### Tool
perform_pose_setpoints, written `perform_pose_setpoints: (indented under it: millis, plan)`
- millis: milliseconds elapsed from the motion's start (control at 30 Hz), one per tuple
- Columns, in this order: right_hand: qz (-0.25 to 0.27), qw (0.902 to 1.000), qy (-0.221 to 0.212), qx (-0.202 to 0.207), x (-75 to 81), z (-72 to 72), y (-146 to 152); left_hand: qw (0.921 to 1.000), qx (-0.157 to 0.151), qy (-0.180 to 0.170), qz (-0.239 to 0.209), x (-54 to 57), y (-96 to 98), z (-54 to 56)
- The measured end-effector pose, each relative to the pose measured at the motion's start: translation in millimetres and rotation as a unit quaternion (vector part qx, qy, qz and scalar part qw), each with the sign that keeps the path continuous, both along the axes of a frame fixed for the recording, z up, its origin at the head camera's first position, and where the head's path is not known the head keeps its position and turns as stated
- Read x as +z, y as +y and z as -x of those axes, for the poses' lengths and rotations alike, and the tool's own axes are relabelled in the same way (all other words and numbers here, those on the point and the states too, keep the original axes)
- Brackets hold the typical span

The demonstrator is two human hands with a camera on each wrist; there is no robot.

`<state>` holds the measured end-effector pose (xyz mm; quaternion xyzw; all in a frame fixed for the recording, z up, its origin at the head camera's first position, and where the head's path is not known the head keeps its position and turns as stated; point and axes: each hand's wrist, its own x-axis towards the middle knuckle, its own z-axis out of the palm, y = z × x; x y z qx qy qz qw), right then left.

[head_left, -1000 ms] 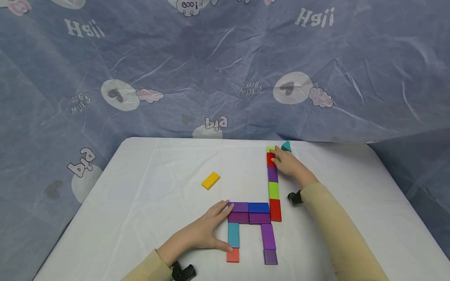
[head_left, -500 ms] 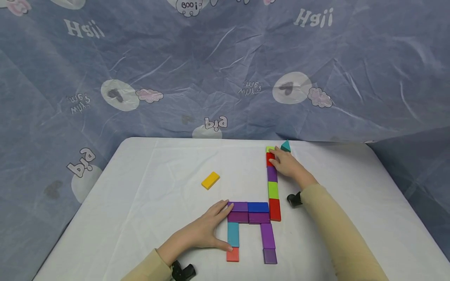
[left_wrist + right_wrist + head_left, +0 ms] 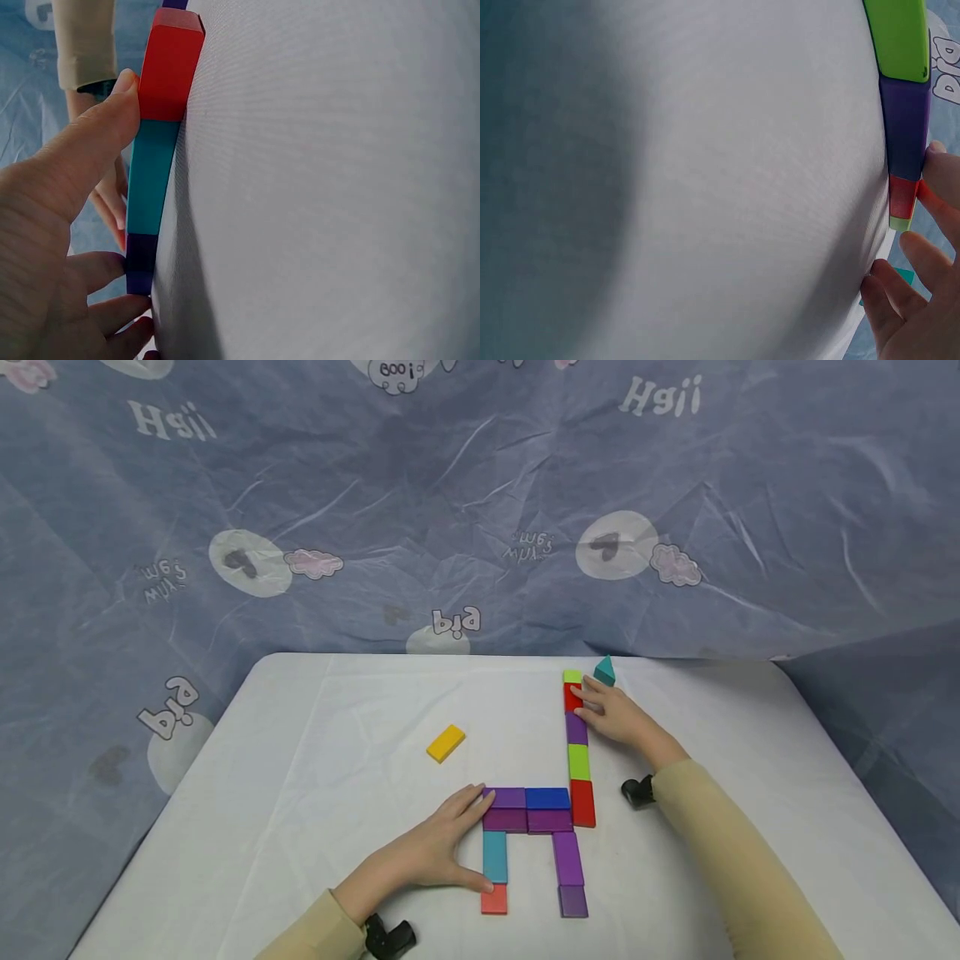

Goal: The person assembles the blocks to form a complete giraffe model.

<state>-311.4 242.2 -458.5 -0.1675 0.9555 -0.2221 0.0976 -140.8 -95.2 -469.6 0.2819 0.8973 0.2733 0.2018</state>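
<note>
In the head view, flat coloured blocks lie joined on the white table. A column runs toward the far edge: a red block (image 3: pixel 582 803), a lime block (image 3: pixel 579 762), a purple block (image 3: pixel 577 729), another red one and a lime one (image 3: pixel 572 676) at the end. My right hand (image 3: pixel 621 717) has its fingertips on the far red block (image 3: pixel 572 695). My left hand (image 3: pixel 429 847) spans the left side, thumb at the orange-red block (image 3: pixel 493 900), fingertips at the upper-left purple block (image 3: pixel 510 798). Between them is a light-blue block (image 3: pixel 495 857).
A loose yellow block (image 3: pixel 446 743) lies left of the column. A teal triangular block (image 3: pixel 604 672) stands near the far edge by my right fingers. The blue block (image 3: pixel 547 798) and purple blocks (image 3: pixel 567 858) form the middle and right leg. A patterned cloth (image 3: pixel 420 510) hangs behind.
My right hand has drawn slightly back and to the right, its fingertip leaving the far lime block. The left hand stays in place. The head view has shifted a little.
</note>
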Motion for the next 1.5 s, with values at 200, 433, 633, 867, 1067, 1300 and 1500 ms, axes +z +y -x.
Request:
perform_pose_setpoints:
  millis: [200, 433, 633, 867, 1067, 1300, 1500]
  plan:
    - [0.002, 0.9999, -0.008, -0.007, 1.0, -1.5, -1, 1.0000, 0.003, -0.006, 0.003, -0.8, 0.1, 0.8]
    - [0.014, 0.9999, 0.003, -0.003, 0.6, -1.7, -1, 0.9999, 0.001, -0.011, -0.002, -1.0, -0.1, 1.5]
    - [0.012, 0.9999, 0.002, -0.002, -1.5, 0.9, 0, 1.0000, 0.003, -0.009, -0.001, -0.7, -0.3, 1.6]
    - [0.047, 0.9958, 0.057, -0.053, -1.7, -0.5, 0, 0.9998, 0.009, -0.018, 0.001, -0.5, -0.2, 0.5]
    - [0.098, 0.9690, 0.179, -0.140, 5.1, 6.9, 3, 0.9999, 0.010, -0.011, 0.000, -2.7, -0.6, 0.3]
    - [0.014, 0.9790, 0.118, -0.166, 13.0, 24.1, 7, 0.9999, 0.005, -0.013, -0.001, -4.4, -0.7, 0.0]
    - [-0.010, 0.9821, 0.088, -0.166, 12.0, 32.4, 5, 1.0000, 0.002, 0.002, 0.000, -4.8, -1.6, 0.4]
